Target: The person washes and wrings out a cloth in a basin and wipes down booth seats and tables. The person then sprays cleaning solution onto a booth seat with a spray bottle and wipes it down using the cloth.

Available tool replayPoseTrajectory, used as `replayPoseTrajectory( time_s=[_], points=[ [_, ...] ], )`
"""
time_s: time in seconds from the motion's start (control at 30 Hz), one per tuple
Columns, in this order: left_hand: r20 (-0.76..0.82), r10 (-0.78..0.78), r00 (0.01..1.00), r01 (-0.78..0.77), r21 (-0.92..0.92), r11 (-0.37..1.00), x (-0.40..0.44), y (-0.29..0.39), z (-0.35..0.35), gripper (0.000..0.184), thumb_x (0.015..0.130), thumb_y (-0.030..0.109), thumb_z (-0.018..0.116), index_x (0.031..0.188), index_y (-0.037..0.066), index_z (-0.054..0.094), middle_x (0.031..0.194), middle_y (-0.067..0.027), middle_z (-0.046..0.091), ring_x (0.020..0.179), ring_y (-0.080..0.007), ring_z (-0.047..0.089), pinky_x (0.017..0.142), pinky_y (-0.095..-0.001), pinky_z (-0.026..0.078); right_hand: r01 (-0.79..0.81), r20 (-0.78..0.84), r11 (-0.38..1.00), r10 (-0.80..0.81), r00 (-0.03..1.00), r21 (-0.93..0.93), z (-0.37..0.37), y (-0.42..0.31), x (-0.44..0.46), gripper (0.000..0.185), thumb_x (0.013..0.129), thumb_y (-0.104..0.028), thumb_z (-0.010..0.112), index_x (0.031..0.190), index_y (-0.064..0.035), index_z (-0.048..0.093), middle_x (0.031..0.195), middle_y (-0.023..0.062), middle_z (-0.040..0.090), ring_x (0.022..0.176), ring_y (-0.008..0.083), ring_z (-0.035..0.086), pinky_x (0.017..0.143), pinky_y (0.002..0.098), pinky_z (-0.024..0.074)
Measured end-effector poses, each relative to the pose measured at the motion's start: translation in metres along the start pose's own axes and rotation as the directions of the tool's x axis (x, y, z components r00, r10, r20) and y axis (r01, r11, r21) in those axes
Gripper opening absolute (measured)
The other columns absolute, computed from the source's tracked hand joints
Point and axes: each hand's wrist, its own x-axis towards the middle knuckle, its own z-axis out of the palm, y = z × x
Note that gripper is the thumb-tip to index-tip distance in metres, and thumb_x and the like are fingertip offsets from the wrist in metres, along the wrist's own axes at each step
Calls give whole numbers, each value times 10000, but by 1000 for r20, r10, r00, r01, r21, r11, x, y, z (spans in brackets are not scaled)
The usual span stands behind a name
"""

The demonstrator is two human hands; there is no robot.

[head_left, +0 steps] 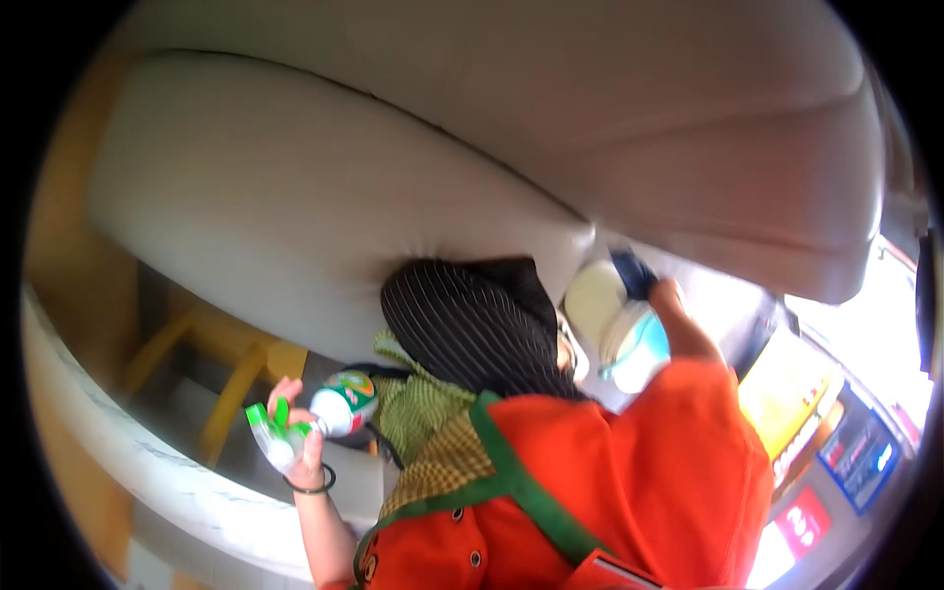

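My left hand, with a dark band at the wrist, is closed around the neck of a spray bottle. The bottle lies tilted, its green and white trigger head at the left and its green-and-white labelled body at the right. My right hand reaches down past the sofa's edge, its fingers closed on a dark cloth. Right below that cloth are a pale round object, whose kind I cannot make out, and a bucket with a light blue inside.
A large beige padded sofa fills the upper view. My knee in pinstriped trousers is against it. At the left are a yellow wooden chair and a white marbled table edge. Bright signs stand at the right.
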Motion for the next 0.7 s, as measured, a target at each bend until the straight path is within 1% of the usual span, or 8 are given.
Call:
replayPoseTrajectory(
  time_s=[0.03,0.07,0.1,0.2,0.3,0.37,0.57,0.7],
  points=[
    [24,4,1000,-3,-22,1000,-8,-14,-1,537,727,246,631,1084,-91,413,1046,-198,532,1086,-353,448,963,-472,284,147,-225,893,-53,973,425,-2,40,-18,302,811,-135,483,1083,-96,610,982,131,632,1061,224,538,888,334,404],
    [82,-8,997,11,-43,999,-6,-12,2,511,726,233,625,1073,-86,427,1051,-199,529,1082,-347,452,966,-472,279,-100,-139,982,78,987,-159,14,100,-3,219,783,-135,541,955,-91,668,957,116,641,1029,190,556,829,301,441],
    [-28,-145,989,139,-156,978,-11,-6,13,471,722,228,620,1042,-79,463,1056,-194,538,1072,-332,465,963,-463,288,70,202,682,115,973,-728,38,141,23,179,744,-121,583,889,-82,681,952,101,644,973,153,580,772,286,467],
    [101,-74,992,77,-24,997,5,0,29,332,691,280,641,802,-14,534,1084,-168,555,1083,-317,476,944,-409,325,49,71,998,-51,996,41,30,41,9,324,726,-26,474,985,-116,646,960,114,638,948,243,593,829,308,452],
    [320,70,945,-120,141,983,12,35,32,330,674,325,647,688,9,556,1096,-145,560,1081,-334,483,899,-397,373,304,65,854,-363,929,423,12,-61,-57,405,688,15,418,1042,-64,599,990,182,610,971,288,572,866,305,422],
    [302,84,950,-130,135,982,8,35,38,327,668,319,649,696,6,559,1097,-145,560,1083,-333,483,896,-398,377,514,-162,847,-493,855,136,1,-115,-82,389,681,12,422,1032,-50,577,972,194,594,953,343,548,848,378,431],
    [182,-9,983,17,-42,999,-9,24,43,360,661,334,652,671,-9,543,1091,-169,556,1060,-335,500,895,-396,377,780,-351,617,-710,610,108,27,-230,-63,522,737,40,428,1225,-145,443,1220,125,452,1086,318,461,903,361,402],
    [265,2,964,-25,83,996,1,30,49,367,662,343,653,661,-5,537,1092,-169,556,1057,-337,502,890,-403,379,773,-340,611,-773,535,-172,49,-180,-16,445,776,-63,474,1211,-156,469,1178,107,486,987,283,508,845,359,430]
  ],
)
